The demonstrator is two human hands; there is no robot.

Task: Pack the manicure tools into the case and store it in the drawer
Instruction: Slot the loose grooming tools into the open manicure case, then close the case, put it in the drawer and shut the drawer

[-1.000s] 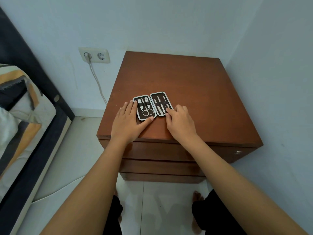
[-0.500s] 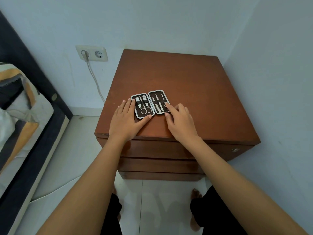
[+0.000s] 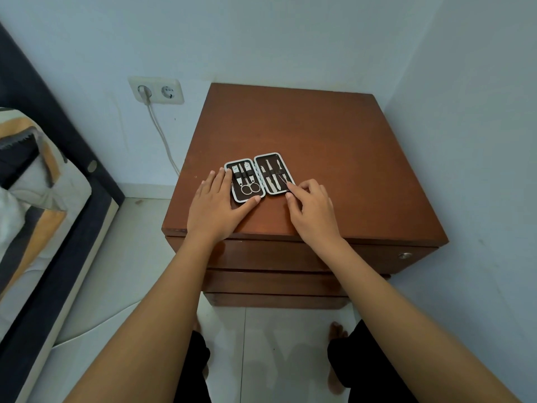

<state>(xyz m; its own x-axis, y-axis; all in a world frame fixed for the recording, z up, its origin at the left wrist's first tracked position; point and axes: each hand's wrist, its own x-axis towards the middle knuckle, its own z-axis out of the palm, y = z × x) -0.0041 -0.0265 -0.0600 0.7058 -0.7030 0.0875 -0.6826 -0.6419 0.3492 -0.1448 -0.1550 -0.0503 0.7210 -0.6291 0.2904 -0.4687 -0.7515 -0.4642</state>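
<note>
A small manicure case (image 3: pixel 259 173) lies opened flat near the front of the brown nightstand top (image 3: pixel 319 135). Its left half holds clippers and scissors (image 3: pixel 250 188); its right half holds several slim metal tools (image 3: pixel 271 177). My left hand (image 3: pixel 213 207) lies flat, fingers along the case's left edge and thumb at its front edge. My right hand (image 3: pixel 313 210) is half curled, its index fingertip touching the end of a thin tool (image 3: pixel 282 178) at the right half's outer edge. The drawers (image 3: pixel 276 257) below are closed.
The nightstand stands in a corner, walls close behind and to the right. A small round knob (image 3: pixel 404 255) sits at the top drawer's right end. A wall socket with a white cable (image 3: pixel 157 90) is to the left, and a bed (image 3: pixel 35 199) at far left.
My right hand has shifted slightly to the right, its index finger now at the thin tool's end. The left hand and the case stay in place; the view has drifted a little.
</note>
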